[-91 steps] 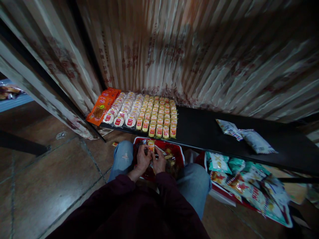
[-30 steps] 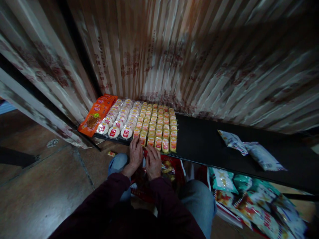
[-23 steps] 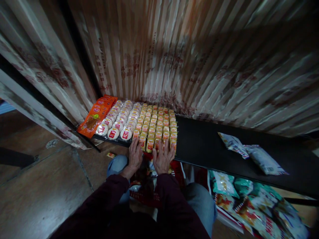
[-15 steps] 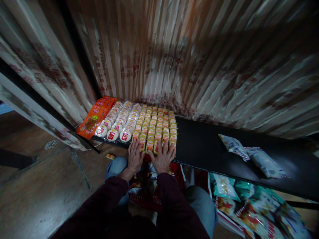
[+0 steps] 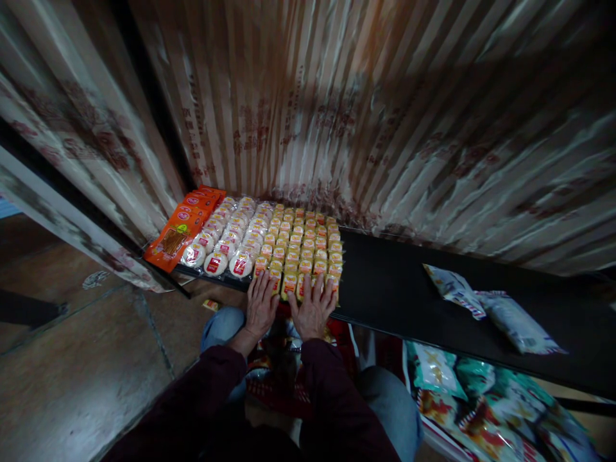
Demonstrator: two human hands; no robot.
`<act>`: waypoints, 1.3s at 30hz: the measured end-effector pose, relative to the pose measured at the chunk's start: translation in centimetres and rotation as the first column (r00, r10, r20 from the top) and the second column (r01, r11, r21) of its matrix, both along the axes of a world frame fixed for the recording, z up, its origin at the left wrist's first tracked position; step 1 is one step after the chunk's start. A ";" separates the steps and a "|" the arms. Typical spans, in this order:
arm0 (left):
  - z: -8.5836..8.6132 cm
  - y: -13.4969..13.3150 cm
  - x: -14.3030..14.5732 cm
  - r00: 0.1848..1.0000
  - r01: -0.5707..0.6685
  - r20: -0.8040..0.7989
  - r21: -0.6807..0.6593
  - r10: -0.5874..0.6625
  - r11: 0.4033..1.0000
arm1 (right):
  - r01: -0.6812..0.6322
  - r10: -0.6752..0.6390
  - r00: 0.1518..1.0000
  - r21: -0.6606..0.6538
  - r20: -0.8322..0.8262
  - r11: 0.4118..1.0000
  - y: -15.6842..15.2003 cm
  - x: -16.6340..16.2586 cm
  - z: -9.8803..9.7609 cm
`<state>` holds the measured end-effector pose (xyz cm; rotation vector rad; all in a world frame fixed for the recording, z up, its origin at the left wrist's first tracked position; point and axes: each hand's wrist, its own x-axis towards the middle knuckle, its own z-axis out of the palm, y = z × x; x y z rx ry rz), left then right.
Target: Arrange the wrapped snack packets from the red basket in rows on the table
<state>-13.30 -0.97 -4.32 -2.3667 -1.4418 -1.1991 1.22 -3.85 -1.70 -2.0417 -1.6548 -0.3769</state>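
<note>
Rows of small yellow-wrapped snack packs (image 5: 295,247) stand on a black shelf (image 5: 380,276). My left hand (image 5: 261,305) rests with spread fingers against the front packs at the left of these rows. Beside it, my right hand (image 5: 312,309) lies with its fingers apart on the front packs at the right. Neither hand grips a pack; the fingertips touch the front ones. Left of the yellow rows are round white wrapped crackers (image 5: 240,263) with red labels. At the shelf's left end, flat orange packets (image 5: 176,234) overlap each other.
Two pale snack bags (image 5: 455,289) lie on the shelf to the right. Below is a box of green and red snack bags (image 5: 481,404). A red container (image 5: 344,340) sits between my knees. One small yellow pack (image 5: 210,305) is on the floor. A striped plastic curtain (image 5: 308,128) hangs behind.
Both hands stay at the front of the yellow rows, with only slight finger movement. The view has shifted a little.
</note>
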 end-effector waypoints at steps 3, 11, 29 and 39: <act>-0.1 0.1 0.1 1.000 -0.006 -0.002 -0.005 0.006 1.000 | 0.000 0.000 1.000 -0.003 -0.012 1.000 0.2 -0.1 -0.1; 0.1 0.5 0.3 1.000 -0.008 0.020 0.000 0.008 1.000 | -0.011 0.011 1.000 -0.009 -0.025 1.000 0.8 -0.1 -0.1; -0.9 0.3 0.5 0.998 -0.058 0.018 -0.063 0.059 0.996 | -0.034 0.034 0.999 0.031 0.010 0.999 0.6 0.5 -0.3; -0.8 -0.1 0.5 0.998 -0.031 0.054 -0.118 0.038 0.992 | -0.056 0.057 0.997 0.024 -0.044 0.998 -0.2 0.5 -0.3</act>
